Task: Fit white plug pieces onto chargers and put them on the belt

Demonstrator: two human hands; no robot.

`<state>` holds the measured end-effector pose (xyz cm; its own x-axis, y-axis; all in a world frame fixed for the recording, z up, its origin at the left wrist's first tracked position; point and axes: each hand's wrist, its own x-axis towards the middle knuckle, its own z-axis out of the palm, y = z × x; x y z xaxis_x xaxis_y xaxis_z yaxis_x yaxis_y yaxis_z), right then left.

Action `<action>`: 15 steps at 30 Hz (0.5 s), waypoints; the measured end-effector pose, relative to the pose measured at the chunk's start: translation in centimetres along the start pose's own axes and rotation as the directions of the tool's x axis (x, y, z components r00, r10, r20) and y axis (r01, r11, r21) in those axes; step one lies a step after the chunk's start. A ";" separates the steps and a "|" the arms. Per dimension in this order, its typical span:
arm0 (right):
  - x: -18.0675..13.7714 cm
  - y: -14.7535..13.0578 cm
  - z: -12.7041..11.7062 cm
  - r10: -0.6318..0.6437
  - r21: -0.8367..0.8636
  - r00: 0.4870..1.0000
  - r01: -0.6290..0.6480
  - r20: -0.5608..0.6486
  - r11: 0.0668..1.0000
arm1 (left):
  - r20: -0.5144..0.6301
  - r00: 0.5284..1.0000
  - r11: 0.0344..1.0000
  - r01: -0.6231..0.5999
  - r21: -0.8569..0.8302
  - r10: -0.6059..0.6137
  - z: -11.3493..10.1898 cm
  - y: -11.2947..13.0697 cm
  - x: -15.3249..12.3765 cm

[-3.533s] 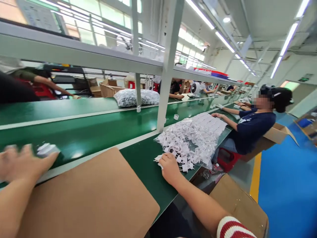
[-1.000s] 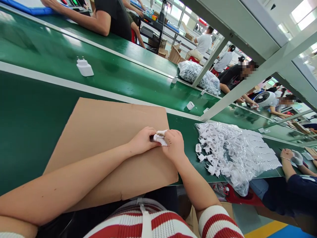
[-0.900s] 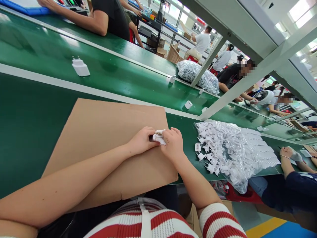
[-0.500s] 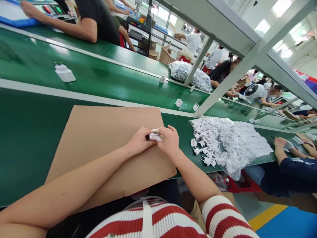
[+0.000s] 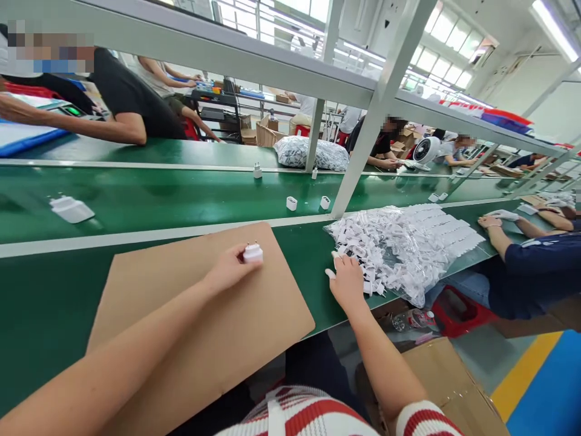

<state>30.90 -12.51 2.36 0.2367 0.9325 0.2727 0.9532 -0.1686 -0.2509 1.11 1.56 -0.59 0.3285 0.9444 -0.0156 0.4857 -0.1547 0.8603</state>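
Observation:
My left hand point(image 5: 230, 266) grips a white two-pin plug charger point(image 5: 253, 254) over the cardboard sheet point(image 5: 181, 309); the pins point up and away from me. To the right, my right hand point(image 5: 347, 278) is at the near left edge of the pile of white plug parts point(image 5: 367, 242). Its thumb stands apart from the fingers, and white covers show on the thumb and a fingertip. Nothing is visible in that hand, though its fingertips lie against the pile and are partly hidden. The pile spills from a clear plastic bag point(image 5: 422, 287).
Several white chargers, one a larger charger point(image 5: 72, 209), stand on the green belt point(image 5: 204, 197) beyond a pale rail. A metal post point(image 5: 363, 127) rises behind the pile. A co-worker's arm point(image 5: 497, 239) reaches in at right. Below sits a cardboard box point(image 5: 449, 375).
My hands have parted. The left keeps the charger and has moved left; the right has let go and moved right to the pile. The camera view has tilted and turned.

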 end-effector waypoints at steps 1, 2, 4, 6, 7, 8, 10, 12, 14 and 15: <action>-0.1 0.9 -0.1 0.041 -0.034 0.999 -0.040 0.011 0.999 | -0.038 0.999 0.999 0.030 0.038 -0.029 -1.1 0.1 1.3; -0.2 1.6 0.0 0.060 -0.039 0.998 -0.059 0.019 0.998 | -0.092 0.994 0.995 0.062 0.081 -0.054 -2.3 0.2 2.6; 0.1 2.4 0.3 0.055 -0.014 0.998 -0.055 0.036 0.998 | -0.200 0.975 0.976 0.135 0.169 -0.100 -4.8 0.3 5.0; 0.7 2.3 0.6 0.022 0.038 0.998 -0.025 0.065 0.999 | -0.271 0.956 0.955 0.181 0.234 -0.115 -7.1 0.4 6.9; 1.1 2.0 0.7 -0.004 0.077 0.997 -0.002 0.077 0.997 | -0.292 0.949 0.946 0.197 0.258 -0.118 -8.1 0.4 7.6; 1.6 1.4 0.8 -0.036 0.121 0.996 0.025 0.086 0.992 | -0.315 0.941 0.935 0.220 0.279 -0.128 -8.8 0.4 8.2; 3.0 -0.4 0.9 -0.104 0.217 0.991 0.083 0.087 0.973 | -0.365 0.915 0.903 0.295 0.311 -0.172 -9.9 0.2 9.0; 4.7 -2.6 1.3 -0.172 0.308 0.982 0.140 0.079 0.941 | -0.417 0.877 0.861 0.389 0.329 -0.237 -10.2 -0.2 9.7; 6.4 -4.7 2.2 -0.235 0.398 0.969 0.189 0.071 0.898 | -0.454 0.842 0.821 0.464 0.332 -0.293 -10.1 -0.6 10.3; 7.1 -5.5 2.8 -0.264 0.486 0.961 0.195 0.077 0.852 | -0.464 0.835 0.804 0.480 0.351 -0.296 -9.9 -0.8 10.5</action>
<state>26.85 -4.02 3.04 -0.0388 0.9657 0.2569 0.7668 0.1936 -0.6120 -3.92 14.45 3.59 -0.2450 0.9690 -0.0312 0.8327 0.2268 0.5051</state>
